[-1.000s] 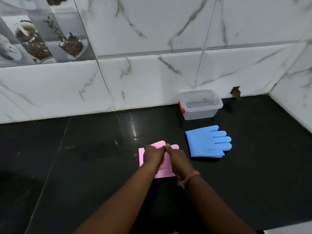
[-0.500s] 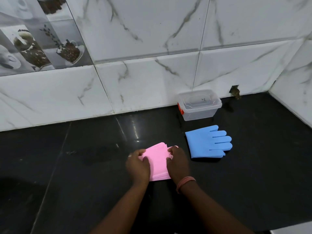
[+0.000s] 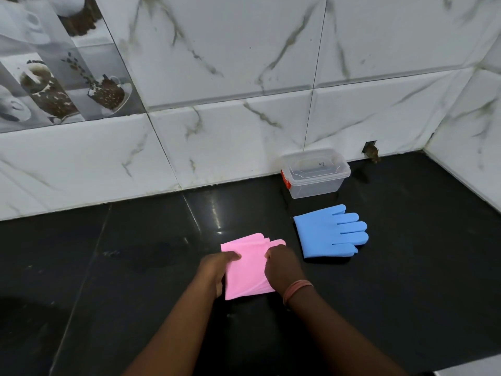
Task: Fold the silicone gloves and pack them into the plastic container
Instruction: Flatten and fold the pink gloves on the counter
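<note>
Pink glove (image 3: 248, 267) lies folded on the black desk (image 3: 108, 280), its left edge gripped by the left hand (image 3: 217, 272) and its right edge by the right hand (image 3: 283, 270). Just right of it a blue glove (image 3: 329, 232) lies flat. Behind that, a lidded clear plastic container (image 3: 315, 173) stands against the tiled wall (image 3: 230, 147).

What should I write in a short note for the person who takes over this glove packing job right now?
Left hand: grips the left edge of the pink silicone glove.
Right hand: pinches its right edge.
The pink glove lies folded on the black counter.
Blue silicone glove: flat and unfolded, in front of the clear plastic container, whose lid is on.
Done: the pink fold, nearly.
Left: open the container, fold the blue glove, pack both.
</note>
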Tool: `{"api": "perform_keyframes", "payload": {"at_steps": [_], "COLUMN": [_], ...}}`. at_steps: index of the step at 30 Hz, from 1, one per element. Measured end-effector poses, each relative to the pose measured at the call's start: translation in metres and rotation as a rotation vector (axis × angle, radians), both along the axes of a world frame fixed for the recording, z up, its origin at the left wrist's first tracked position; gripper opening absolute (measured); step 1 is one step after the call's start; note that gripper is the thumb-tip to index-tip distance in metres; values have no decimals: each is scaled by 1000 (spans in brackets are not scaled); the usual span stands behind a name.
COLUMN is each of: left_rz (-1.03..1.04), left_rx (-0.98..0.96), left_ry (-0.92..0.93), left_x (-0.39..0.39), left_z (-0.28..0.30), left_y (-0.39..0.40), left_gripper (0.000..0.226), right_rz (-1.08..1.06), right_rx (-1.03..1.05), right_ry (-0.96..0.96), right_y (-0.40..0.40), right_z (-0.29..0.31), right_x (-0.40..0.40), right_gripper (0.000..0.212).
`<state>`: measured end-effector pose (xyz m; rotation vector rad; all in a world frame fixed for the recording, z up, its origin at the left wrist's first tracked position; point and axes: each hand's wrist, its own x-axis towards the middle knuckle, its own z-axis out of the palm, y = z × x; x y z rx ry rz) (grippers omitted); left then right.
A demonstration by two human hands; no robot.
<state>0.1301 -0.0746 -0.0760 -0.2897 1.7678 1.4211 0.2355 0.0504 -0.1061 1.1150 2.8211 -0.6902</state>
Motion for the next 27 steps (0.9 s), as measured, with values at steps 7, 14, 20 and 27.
{"api": "perform_keyframes", "payload": {"at_steps": [7, 14, 20, 27], "left_rz": [-511, -1031, -974, -434], "left_rx": [-11, 191, 252, 203], "left_ry": [677, 1542, 1676, 234], "left_x": [15, 43, 64, 102], "left_z": [49, 59, -1, -16], "left_y": [19, 44, 37, 46], "left_gripper": [14, 23, 47, 29], "right_rz": [-448, -662, -734, -908], "right_rx": [-872, -1735, -1404, -1347], "right_ry": [306, 789, 1165, 1354], "right_y": [23, 67, 46, 21], "right_z": [60, 96, 53, 22], "right_x": [12, 56, 102, 162], "right_gripper": [40, 71, 51, 46]}}
